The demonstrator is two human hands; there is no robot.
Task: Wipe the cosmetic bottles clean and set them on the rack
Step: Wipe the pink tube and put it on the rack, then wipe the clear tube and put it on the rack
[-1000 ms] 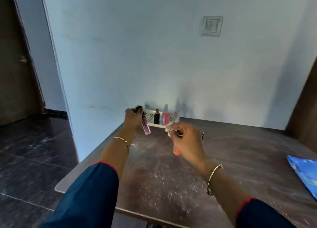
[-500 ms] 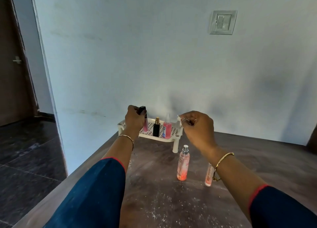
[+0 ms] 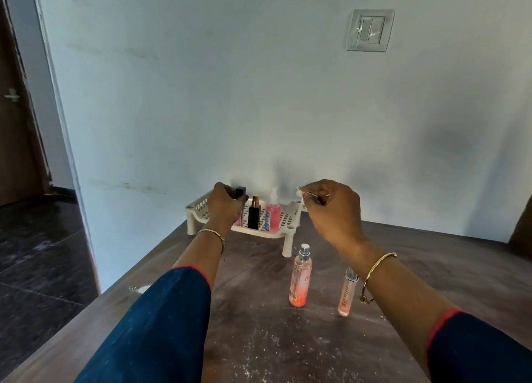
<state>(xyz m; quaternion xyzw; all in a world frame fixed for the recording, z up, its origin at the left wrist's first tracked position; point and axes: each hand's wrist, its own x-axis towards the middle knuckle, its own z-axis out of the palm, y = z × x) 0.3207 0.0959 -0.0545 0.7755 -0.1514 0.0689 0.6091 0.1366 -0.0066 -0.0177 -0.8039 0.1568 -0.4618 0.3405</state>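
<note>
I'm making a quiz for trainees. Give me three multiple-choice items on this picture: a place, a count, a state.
1. Where does the black bottle stand? A) on the rack B) on the floor C) on a chair
2. How many bottles stand on the table, off the rack? A) none B) two C) five
3. What is the left hand doing? A) lying flat B) gripping a black-capped tube C) hanging idle
Answers: 1 A, it stands on the rack's grid; 2 B, a spray bottle and a slim tube; 3 B, its fingers curl round the tube at the rack.
</note>
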